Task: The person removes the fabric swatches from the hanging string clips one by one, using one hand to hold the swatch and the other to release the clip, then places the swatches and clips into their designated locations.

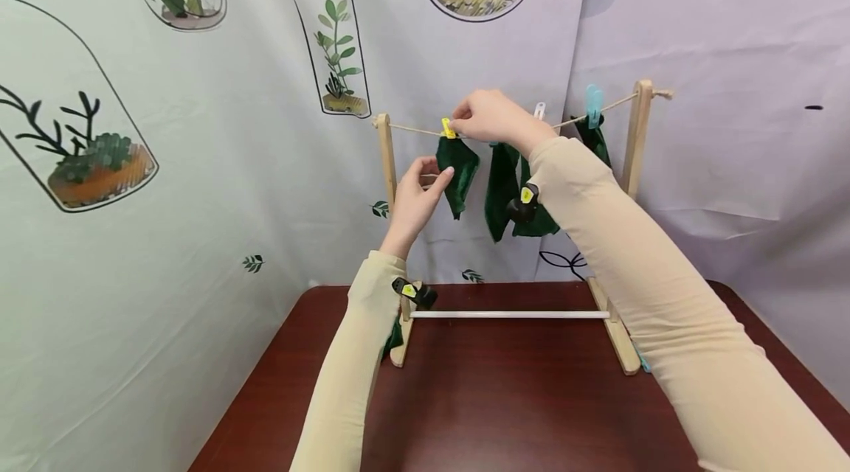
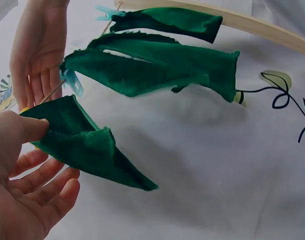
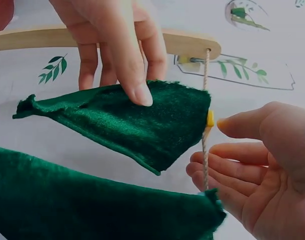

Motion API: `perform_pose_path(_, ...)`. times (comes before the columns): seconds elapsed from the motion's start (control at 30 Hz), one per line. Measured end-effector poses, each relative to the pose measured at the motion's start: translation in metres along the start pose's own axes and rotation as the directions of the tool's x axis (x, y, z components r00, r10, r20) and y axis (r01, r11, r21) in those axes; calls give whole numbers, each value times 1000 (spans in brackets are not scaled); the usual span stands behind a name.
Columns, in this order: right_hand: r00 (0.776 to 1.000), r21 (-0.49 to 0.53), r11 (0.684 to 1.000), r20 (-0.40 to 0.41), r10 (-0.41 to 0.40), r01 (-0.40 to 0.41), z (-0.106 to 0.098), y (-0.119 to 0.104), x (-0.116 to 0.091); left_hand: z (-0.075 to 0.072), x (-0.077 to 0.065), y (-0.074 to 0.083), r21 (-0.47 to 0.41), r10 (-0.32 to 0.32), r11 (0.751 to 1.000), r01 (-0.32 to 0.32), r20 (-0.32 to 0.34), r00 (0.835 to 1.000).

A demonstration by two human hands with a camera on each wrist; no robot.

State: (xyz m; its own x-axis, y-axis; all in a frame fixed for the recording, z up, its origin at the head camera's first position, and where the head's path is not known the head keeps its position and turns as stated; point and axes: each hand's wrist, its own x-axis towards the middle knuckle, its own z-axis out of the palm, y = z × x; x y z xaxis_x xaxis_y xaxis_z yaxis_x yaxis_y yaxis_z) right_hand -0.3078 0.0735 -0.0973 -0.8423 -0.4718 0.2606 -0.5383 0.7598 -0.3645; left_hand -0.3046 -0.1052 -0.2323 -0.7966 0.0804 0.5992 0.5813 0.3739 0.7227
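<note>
A small dark green velvety cloth [image 1: 457,171] hangs from a rope [image 1: 413,130] under a yellow clothespin [image 1: 448,129]. My left hand [image 1: 415,203] pinches this cloth at its left edge, the thumb [image 3: 143,95] on its face and the other fingers behind. Beside the clothespin is my right hand [image 1: 496,116]. In the right wrist view a narrow gap parts its thumb tip from the yellow clothespin [image 3: 210,119], and its fingers are loosely bent past the rope, holding nothing. Most of the clothespin is hidden there.
More green cloths [image 1: 502,192] hang to the right, with blue clothespins [image 1: 594,105] and a white clothespin [image 1: 540,110]. Wooden posts [image 1: 637,136] carry the rope; a white bar [image 1: 511,315] joins their feet on the dark red table [image 1: 505,398]. Green fabric [image 1: 395,338] lies by the left foot.
</note>
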Motion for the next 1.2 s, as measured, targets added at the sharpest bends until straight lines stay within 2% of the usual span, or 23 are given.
perform_pose_path(0.2,1000,2,1000,21,-5,5,2,2,5,5,2,3,-24,41,999,-41,0,999)
perform_pose_path(0.37,1000,44,999,26,-11,10,4,-2,8,4,2,2,-35,70,997,-70,-10,998)
perform_pose_path(0.57,1000,84,996,17,19,-20,8,-3,7,1,-2,-1,-31,101,994,-101,-8,995)
perform_pose_path(1.03,1000,144,989,-2,21,-21,9,-1,8,-3,-8,-4,37,67,997,-68,18,998)
perform_pose_path(1.2,1000,208,978,18,5,-9,9,-1,4,-4,-10,-5,36,52,998,-53,23,998)
